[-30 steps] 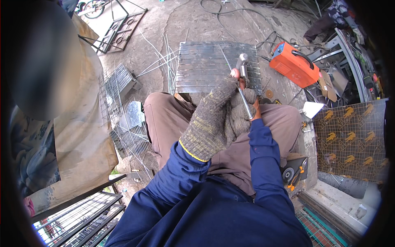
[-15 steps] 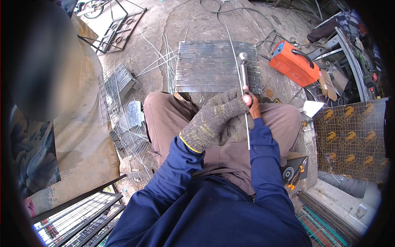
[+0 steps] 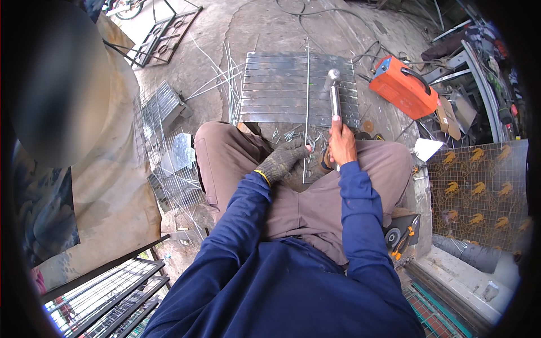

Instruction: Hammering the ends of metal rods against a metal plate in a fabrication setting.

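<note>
My left hand [image 3: 283, 159], in a grey knitted glove with a yellow cuff edge, is closed with thumb and fingers on a thin metal rod [image 3: 307, 101]. The rod runs away from me between my knees and across a slatted metal plate [image 3: 276, 84]. My bare right hand [image 3: 342, 143] is wrapped round the handle of a steel hammer [image 3: 335, 97]. The hammer's rounded head points away from me, over the plate's right part. Several short cut rod pieces [image 3: 290, 136] lie on the ground at the plate's near edge.
An orange machine with a black handle [image 3: 403, 87] stands to the right, with dark cables behind it. Longer loose rods [image 3: 230, 79] lie left of the plate. Wire mesh and metal pieces [image 3: 181, 155] are by my left knee, pliers [image 3: 407, 242] by my right thigh.
My hands have come apart, the left one moving left and nearer with the rod. The rod has swung from a slant to nearly straight ahead. My right hand now shows fully round the hammer handle.
</note>
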The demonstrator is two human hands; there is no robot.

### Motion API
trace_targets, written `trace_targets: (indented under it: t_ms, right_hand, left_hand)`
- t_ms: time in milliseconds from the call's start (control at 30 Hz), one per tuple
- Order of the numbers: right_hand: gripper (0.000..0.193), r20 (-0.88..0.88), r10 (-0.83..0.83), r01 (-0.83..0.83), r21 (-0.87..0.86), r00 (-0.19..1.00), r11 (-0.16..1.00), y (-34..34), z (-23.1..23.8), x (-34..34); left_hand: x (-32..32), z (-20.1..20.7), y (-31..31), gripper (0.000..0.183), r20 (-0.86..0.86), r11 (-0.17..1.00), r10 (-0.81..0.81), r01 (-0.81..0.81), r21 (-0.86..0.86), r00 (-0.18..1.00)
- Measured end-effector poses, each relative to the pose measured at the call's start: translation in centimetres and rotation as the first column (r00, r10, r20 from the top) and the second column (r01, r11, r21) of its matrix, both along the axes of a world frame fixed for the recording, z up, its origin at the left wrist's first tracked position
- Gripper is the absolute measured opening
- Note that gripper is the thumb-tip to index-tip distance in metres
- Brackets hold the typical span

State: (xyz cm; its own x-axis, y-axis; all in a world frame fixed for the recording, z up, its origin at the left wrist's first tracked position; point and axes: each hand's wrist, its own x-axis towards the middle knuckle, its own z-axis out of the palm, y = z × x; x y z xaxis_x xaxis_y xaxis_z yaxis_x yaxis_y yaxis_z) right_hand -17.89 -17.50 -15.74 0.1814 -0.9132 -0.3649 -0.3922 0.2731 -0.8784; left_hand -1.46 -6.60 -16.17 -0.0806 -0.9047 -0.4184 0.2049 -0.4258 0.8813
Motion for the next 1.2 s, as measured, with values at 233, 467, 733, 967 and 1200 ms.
trace_targets:
  t_ms: [233,467,733,967,1200]
  right_hand:
    - [0.064,-0.092,0.054,-0.069,-0.176,0.994,0.982,2.1,1.4,0.1]
    - [0.062,0.029,0.112,-0.111,-0.053,0.993,0.992,3.5,2.9,1.6]
    - [0.058,-0.044,0.111,-0.119,-0.345,0.993,0.931,3.7,1.4,1.4]
    - [0.064,-0.127,0.160,-0.167,-0.044,0.979,0.985,3.1,1.6,2.3]
    - [0.064,-0.124,0.154,-0.152,0.031,0.980,0.988,1.7,3.6,3.3]
  left_hand:
    - [0.2,-0.8,-0.8,0.031,0.047,0.993,0.035,-0.040,0.112,0.998]
    - [0.6,-0.5,-0.6,0.028,0.083,0.993,0.045,-0.054,0.101,0.996]
    - [0.3,-1.0,-0.7,0.031,0.148,0.988,0.042,-0.063,0.144,0.988]
    - [-0.4,-1.2,0.2,0.033,0.473,0.987,0.152,-0.160,-0.025,0.868]
    - [-0.5,-0.4,0.8,0.035,0.549,0.995,0.096,-0.074,-0.062,0.830]
